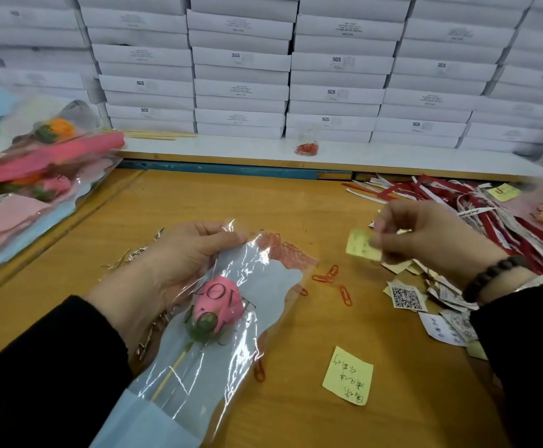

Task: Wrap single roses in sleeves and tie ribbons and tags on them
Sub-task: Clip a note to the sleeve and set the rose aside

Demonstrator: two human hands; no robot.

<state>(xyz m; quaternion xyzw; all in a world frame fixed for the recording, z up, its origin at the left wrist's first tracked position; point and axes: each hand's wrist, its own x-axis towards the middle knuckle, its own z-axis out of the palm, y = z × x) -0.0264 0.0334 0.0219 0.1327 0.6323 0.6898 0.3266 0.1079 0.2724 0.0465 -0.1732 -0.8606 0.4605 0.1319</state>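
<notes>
my left hand [179, 250] gripped the top edge of the clear sleeve [231, 318], fingers curled over the plastic, so the mouth stayed up and the pink rose [219, 300] lay flat inside with its stick pointing back toward me. holding it by the open end kept the printed "love" side facing up and left the front free for a tag. my right hand [425, 240] pinched a small yellow note [362, 245] between thumb and fingertips, lifted just above the tabletop [199, 202] to the right of the sleeve, not yet touching it. i judged it was meant as the tag. red paper clips [331, 279] lay scattered between the sleeve and the loose paper tags [406, 297], within easy reach of the right hand. the red and white ribbons [477, 202] were heaped at the far right, and finished wrapped roses [37, 163] were piled off to my left, out of the working space. another yellow note [349, 376] sat near me.
</notes>
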